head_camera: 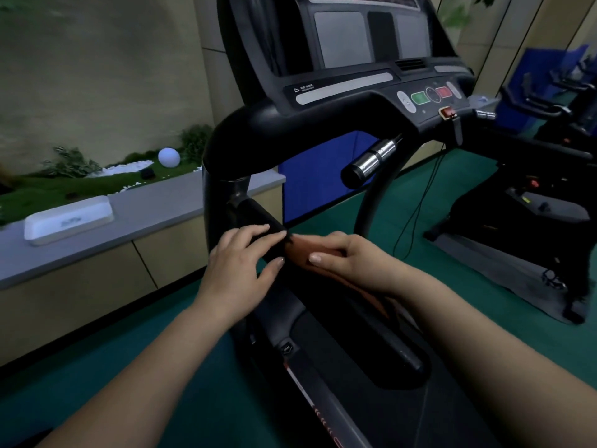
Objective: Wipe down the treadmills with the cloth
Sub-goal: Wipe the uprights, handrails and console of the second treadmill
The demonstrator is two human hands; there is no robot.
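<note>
Both bare forearms reach in from the lower edge and converge toward the centre, the left from 7 o'clock, the right from 4 o'clock. The left hand [240, 265] lies palm down with its wrist straight, fingers [258, 232] spread and gently curved, pointing toward 2 o'clock, the thumb stretched out toward 3 o'clock. The right hand [347, 258] sits just beside it at 3 o'clock, knuckles up, wrist bent slightly inward, fingers curled under in a closed grip and thumb pointing toward 9 o'clock. The two thumb tips are close together but apart.
</note>
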